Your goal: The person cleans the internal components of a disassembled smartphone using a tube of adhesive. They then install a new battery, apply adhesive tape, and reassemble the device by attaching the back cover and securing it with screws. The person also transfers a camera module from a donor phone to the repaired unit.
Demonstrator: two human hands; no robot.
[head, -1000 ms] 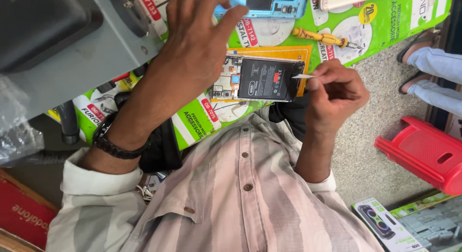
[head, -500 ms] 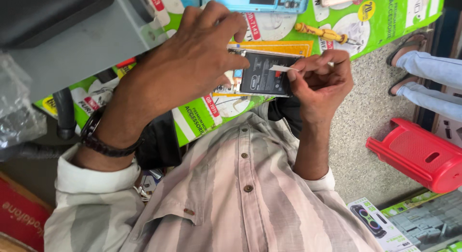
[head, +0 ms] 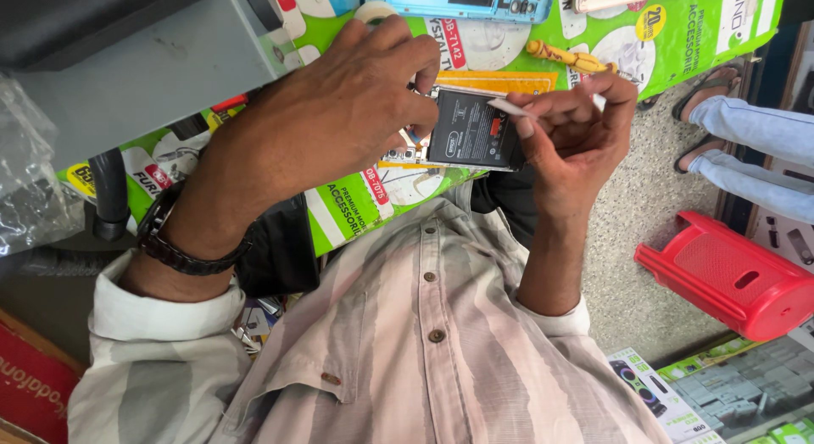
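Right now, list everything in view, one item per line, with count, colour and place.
Flat battery: one, black, centre, between both hands.
Thin strip: one, pale, at the battery's right edge, pinched in the right fingers.
Mat: one, green, printed, under the work.
Phone body: one, blue, top centre.
Screwdriver: one, yellow handle, on the mat, upper right.
Box: one, grey, upper left.
Stool: one, red, on the floor, right.
Another person's legs: two, pale blue trousers, far right.
Wristwatch: one, black, left wrist.
Left hand: on the battery's left edge.
Right hand: holding the strip.
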